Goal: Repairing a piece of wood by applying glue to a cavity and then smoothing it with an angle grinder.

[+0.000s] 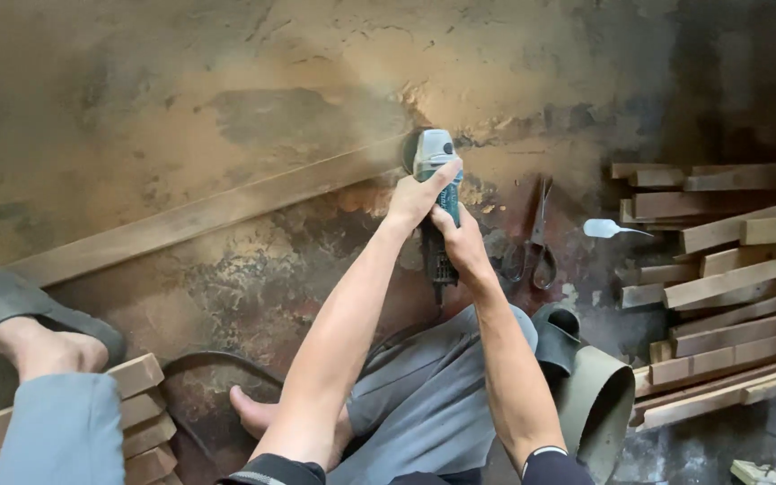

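Note:
A teal and grey angle grinder (pixel 433 175) is held in both of my hands over a dusty, stained floor. My left hand (pixel 417 199) wraps the front of its body near the head. My right hand (pixel 460 242) grips the rear handle just behind. The grinder's disc end touches the right end of a long wooden strip (pixel 199 216) that lies diagonally across the floor. The grinder's black cord (pixel 192 368) loops on the floor by my bare foot (pixel 258 415).
A stack of wooden strips (pixel 729 287) lies at the right. More strips (pixel 136 413) lie at the lower left under a sandalled foot (pixel 29 328). Scissors (pixel 536 242) and a white spoon-shaped piece (pixel 611 229) rest beyond the grinder. A green sandal (pixel 595 395) lies by my knee.

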